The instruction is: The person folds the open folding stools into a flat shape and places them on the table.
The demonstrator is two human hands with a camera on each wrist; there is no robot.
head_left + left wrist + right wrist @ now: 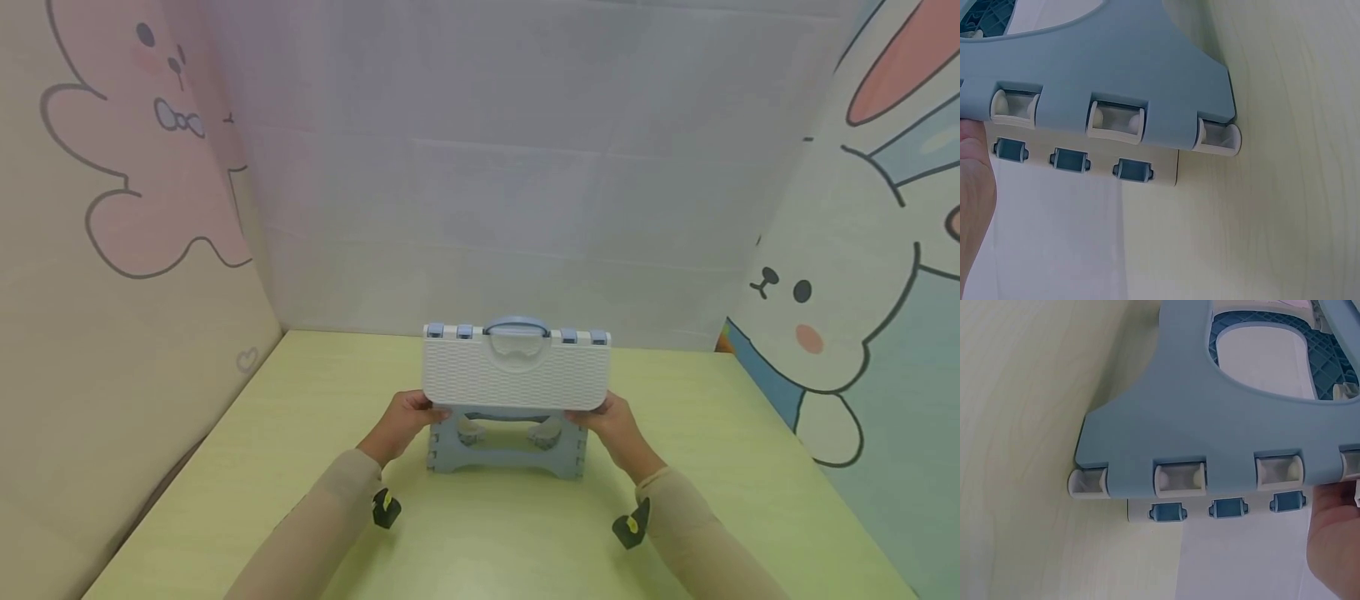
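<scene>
A folding step stool point(517, 371) stands on the table, its white woven-pattern top tilted toward me and a blue carry handle point(517, 323) along the upper edge. Below the top, a blue leg panel point(506, 458) with a cut-out opening reaches the tabletop. My left hand point(401, 425) grips the stool's left side just under the top. On the opposite side my right hand point(617, 427) holds it the same way. White and blue hinges line the leg panel point(1116, 56) in the left wrist view and the leg panel point(1122, 437) in the right wrist view. Most fingers are hidden behind the stool.
The pale yellow-green table point(300, 425) spreads around the stool. A plain light curtain point(480, 208) hangs behind its far edge. Cartoon-printed side sheets point(150, 350) flank the table at left and right. A black wrist device point(386, 508) is worn on each sleeve.
</scene>
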